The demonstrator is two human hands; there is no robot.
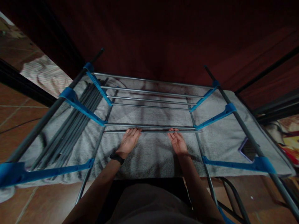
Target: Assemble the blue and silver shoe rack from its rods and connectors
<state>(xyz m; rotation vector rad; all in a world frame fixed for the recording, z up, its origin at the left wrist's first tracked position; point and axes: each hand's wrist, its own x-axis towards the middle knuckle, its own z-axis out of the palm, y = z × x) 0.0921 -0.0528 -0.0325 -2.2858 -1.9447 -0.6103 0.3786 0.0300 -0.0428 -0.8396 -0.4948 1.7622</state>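
A thin grey metal rod (154, 132) lies level across the frame of a rack made of grey tubes and blue plastic brackets. My left hand (129, 140), back upward, grips the rod left of its middle. My right hand (178, 143), palm turned up, has its fingers curled at the rod on the other side. Just behind the rod, a fixed crossbar (149, 125) runs between the left middle bracket (87, 112) and the right middle bracket (211, 120). The rod's right end sticks out slightly past the bracket's near end.
Several loose grey tubes (77, 124) lie at the left on a grey blanket (151, 155). A phone (249, 150) rests at the right, behind an upright tube (247, 133). Lower brackets (235, 165) project near me. A dark red surface (154, 40) stands behind.
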